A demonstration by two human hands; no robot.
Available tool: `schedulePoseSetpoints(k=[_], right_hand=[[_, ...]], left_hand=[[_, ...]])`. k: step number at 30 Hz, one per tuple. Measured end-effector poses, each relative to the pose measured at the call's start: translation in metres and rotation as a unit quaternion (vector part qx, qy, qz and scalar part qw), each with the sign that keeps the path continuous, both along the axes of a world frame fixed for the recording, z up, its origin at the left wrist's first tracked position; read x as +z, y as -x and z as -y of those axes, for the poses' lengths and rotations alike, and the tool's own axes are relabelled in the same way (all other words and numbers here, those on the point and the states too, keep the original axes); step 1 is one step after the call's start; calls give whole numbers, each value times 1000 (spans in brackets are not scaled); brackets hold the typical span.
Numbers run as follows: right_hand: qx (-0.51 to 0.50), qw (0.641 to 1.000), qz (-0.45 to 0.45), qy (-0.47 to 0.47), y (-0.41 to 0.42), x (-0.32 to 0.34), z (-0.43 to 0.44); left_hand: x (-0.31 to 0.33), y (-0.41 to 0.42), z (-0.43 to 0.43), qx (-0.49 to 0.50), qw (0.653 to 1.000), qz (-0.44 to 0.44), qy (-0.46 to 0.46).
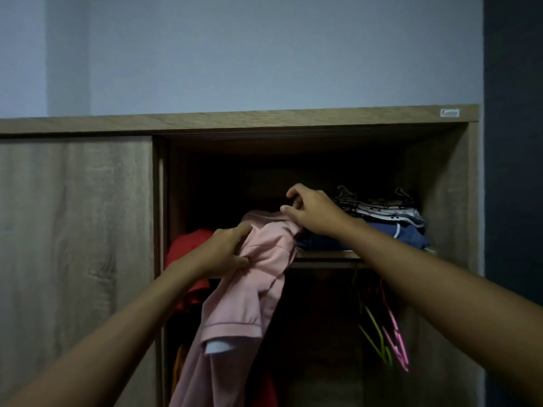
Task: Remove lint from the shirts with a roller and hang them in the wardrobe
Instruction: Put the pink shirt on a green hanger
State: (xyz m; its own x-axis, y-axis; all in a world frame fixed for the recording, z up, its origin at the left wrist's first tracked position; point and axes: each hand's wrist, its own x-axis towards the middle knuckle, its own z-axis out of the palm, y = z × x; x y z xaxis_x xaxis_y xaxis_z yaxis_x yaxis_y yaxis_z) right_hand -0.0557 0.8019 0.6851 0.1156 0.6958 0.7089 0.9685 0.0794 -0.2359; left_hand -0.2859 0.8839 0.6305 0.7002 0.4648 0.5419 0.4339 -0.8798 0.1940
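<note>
Inside the wardrobe (264, 119), a red shirt (188, 245) hangs at left. Beside it the left hand (226, 251) grips the pink shirt (244, 304) by the shoulder; the right hand (314, 212) curls at its collar, grasp unclear. Hanging this one looks nearly finished.

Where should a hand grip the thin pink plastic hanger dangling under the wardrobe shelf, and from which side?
Probably its lower sloping arm, from the open front: the pink plastic hanger dangles tilted, lower end free, its top dim under the wooden shelf.
</note>
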Motion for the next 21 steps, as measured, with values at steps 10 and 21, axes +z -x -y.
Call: schedulePoseSetpoints(k=[10,21], right_hand=[[68,982,-116,135,16,-2,-58],[264,951,-50,153,70,53,36]], left_hand=[[-32,49,-4,2,999,32,-6],[-51,80,-16,-31,992,97,73]])
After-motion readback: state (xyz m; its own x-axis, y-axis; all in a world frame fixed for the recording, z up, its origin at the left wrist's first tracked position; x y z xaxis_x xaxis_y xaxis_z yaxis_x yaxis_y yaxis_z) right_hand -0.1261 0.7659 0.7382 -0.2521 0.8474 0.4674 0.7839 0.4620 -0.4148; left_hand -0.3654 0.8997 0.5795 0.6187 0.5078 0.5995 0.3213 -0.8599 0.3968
